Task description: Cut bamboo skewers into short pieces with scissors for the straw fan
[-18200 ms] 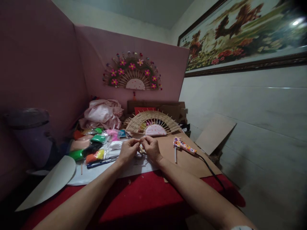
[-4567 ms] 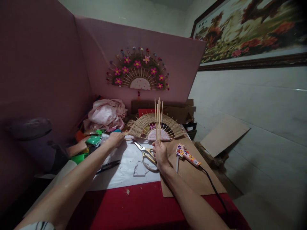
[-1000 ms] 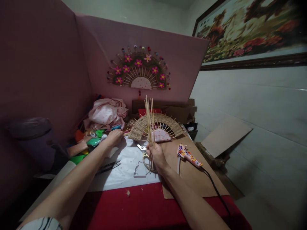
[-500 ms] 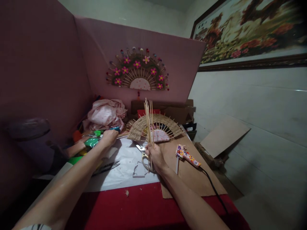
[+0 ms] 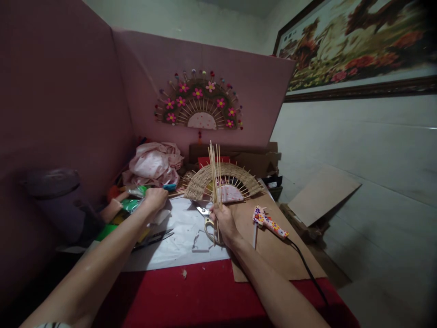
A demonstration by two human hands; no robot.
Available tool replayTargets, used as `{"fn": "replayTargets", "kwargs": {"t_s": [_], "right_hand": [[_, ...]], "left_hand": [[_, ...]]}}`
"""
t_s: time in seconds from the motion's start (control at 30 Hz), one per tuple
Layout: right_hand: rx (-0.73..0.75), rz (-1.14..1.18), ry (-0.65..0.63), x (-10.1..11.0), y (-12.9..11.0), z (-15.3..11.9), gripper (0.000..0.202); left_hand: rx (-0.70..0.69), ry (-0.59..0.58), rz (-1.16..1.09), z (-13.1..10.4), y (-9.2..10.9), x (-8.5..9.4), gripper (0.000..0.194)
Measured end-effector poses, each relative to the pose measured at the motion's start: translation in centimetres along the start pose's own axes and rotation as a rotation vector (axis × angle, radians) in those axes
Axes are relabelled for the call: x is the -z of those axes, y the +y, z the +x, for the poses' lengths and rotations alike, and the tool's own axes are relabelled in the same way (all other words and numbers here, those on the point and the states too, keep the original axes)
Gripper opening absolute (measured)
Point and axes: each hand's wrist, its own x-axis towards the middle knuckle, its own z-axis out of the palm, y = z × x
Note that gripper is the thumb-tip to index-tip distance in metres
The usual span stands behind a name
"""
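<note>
My right hand (image 5: 223, 222) is closed around a bundle of thin bamboo sticks (image 5: 215, 175), which stand nearly upright. Behind them lies a woven straw fan (image 5: 201, 181) with stick ribs and a dotted cloth centre. A pair of scissors (image 5: 209, 224) rests on the white sheet beside my right hand, partly hidden by it. My left hand (image 5: 156, 199) is curled at the edge of a pile of craft materials (image 5: 131, 205), near the ends of more sticks (image 5: 176, 193). Its fingers are turned away, so what they hold is hidden.
A flower-patterned hot glue gun (image 5: 269, 223) lies on brown cardboard (image 5: 290, 257) at right, its cord trailing forward. Crumpled pink cloth (image 5: 155, 163) sits at back left. Dark blades (image 5: 159, 238) lie beneath my left forearm. A decorated fan (image 5: 198, 102) hangs on the pink panel.
The view has shifted slightly, moving the scene a little to the right. My left hand has drawn back slightly to the left. My right hand keeps its hold on the sticks.
</note>
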Motion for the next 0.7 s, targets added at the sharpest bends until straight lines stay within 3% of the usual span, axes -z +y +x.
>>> {"fn": "replayTargets", "kwargs": {"t_s": [0.13, 0.37, 0.7], "right_hand": [[0.000, 0.003, -0.003, 0.0, 0.0, -0.1, 0.039], [-0.006, -0.031, 0.004, 0.1, 0.3, 0.0, 0.040], [0.011, -0.042, 0.000, 0.2, 0.5, 0.2, 0.039]], "left_hand": [[-0.081, 0.047, -0.041, 0.6, 1.0, -0.3, 0.032], [-0.104, 0.107, -0.080, 1.8, 1.9, -1.5, 0.035], [0.009, 0.153, -0.088, 2.4, -0.2, 1.2, 0.033]]}}
